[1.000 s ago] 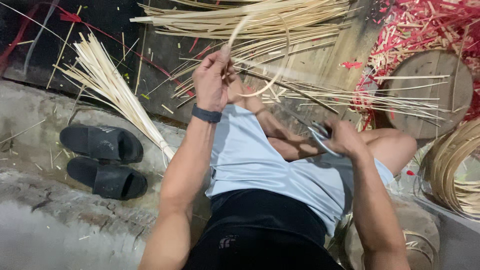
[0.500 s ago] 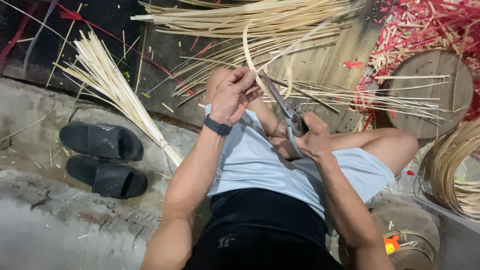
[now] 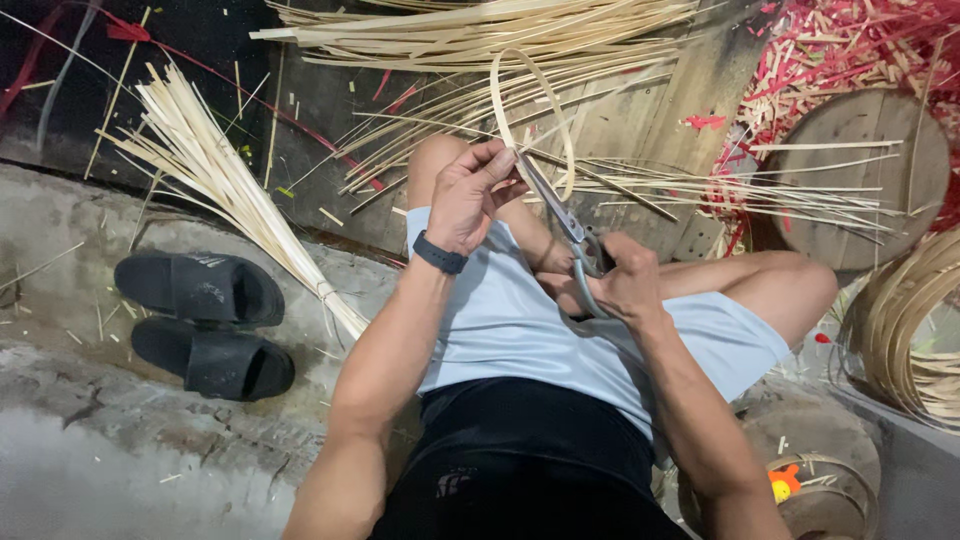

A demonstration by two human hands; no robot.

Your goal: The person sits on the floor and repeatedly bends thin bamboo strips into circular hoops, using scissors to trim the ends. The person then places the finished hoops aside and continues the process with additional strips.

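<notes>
I sit on the ground with crossed legs. My left hand [image 3: 470,195], with a dark band on its wrist, pinches the ends of a thin bamboo strip [image 3: 535,100] bent into an upright loop. My right hand [image 3: 625,280] grips the handles of large metal scissors [image 3: 555,205]. The blades point up and left and reach the strip right at my left fingers. Whether the blades are closed on the strip is hard to tell.
Bundles of bamboo strips lie ahead [image 3: 480,30] and at the left [image 3: 220,180]. A pair of black slides [image 3: 200,320] sits on the concrete at the left. A round wooden block [image 3: 870,170] with red scraps and coiled strips [image 3: 900,330] are at the right.
My right hand has brought the scissors up from beside my knee to the loop. My left hand lowered the bent strip slightly toward my lap.
</notes>
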